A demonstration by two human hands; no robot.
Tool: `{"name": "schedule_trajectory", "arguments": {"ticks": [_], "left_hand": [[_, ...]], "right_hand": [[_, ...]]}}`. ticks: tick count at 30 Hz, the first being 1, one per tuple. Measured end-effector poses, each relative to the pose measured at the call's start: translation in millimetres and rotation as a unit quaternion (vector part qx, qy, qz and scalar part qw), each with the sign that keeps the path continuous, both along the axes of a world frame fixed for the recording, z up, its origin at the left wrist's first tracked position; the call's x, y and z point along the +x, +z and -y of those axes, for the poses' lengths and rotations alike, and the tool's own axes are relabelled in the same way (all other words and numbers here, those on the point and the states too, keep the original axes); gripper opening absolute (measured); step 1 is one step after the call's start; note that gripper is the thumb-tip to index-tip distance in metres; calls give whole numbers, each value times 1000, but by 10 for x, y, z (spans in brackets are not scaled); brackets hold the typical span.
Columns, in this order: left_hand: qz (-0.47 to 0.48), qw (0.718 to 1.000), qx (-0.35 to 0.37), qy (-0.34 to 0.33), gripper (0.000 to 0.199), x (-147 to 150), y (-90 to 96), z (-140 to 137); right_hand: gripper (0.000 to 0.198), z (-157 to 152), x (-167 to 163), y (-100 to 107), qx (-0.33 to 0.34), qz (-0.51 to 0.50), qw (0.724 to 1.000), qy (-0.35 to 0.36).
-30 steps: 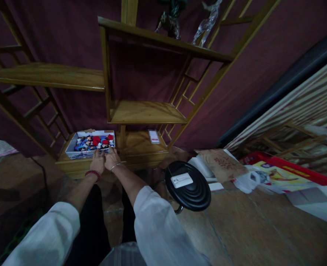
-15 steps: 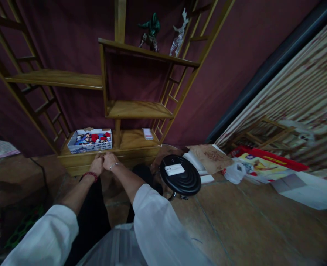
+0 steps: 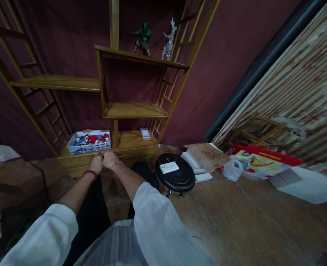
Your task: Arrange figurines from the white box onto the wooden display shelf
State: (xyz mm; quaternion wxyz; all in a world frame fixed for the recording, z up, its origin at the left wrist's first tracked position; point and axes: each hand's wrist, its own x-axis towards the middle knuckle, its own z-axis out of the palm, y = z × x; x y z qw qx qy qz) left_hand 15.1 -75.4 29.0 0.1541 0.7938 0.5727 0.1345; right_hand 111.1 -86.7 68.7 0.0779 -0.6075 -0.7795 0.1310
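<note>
My left hand (image 3: 97,163), with a red bead bracelet at the wrist, is closed in front of the lower drawer front (image 3: 80,162) of the wooden shelf unit. Pressed close beside it is my right hand (image 3: 109,159), a silver bangle on its wrist, also closed. Whatever the fingers hold, if anything, is hidden or too small to make out. Just beyond both hands, an open patterned box (image 3: 88,147) full of small red, white and blue items sits on the bottom shelf. A small white card (image 3: 145,133) lies on that shelf to the right.
A round black stool (image 3: 177,181) bearing a white phone-like object (image 3: 169,167) stands right of my legs. Bags and a red-and-yellow package (image 3: 263,160) lie on the floor, with a white box (image 3: 304,184). Green (image 3: 143,37) and clear deer figurines (image 3: 169,40) stand above.
The view has shifted a little, so the shelf and stool appear slightly further left. My hands stay together at the same spot before the drawer front.
</note>
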Motion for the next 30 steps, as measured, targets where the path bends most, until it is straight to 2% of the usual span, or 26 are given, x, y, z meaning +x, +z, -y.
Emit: {"name": "schedule_trajectory", "arguments": {"ticks": [6,13,20,26,30], "left_hand": [[2,1000,-5,16,37,-135,-8,-18],[16,999,-9,29,39,-190,6,-77],[34,998,-11,61,28,-210,3,-143],[51,991,24,120,28,-280,-32,-369],[42,982,120,142,30,-360,-72,-638]], "right_hand": [[29,-14,-132,8,-9,-9,1000,21],[31,-126,-205,-19,-18,-16,1000,14],[27,-285,-258,-126,-20,-30,999,20],[26,-593,-340,-198,17,-64,996,54],[29,-848,-402,-242,60,-103,992,43]]}}
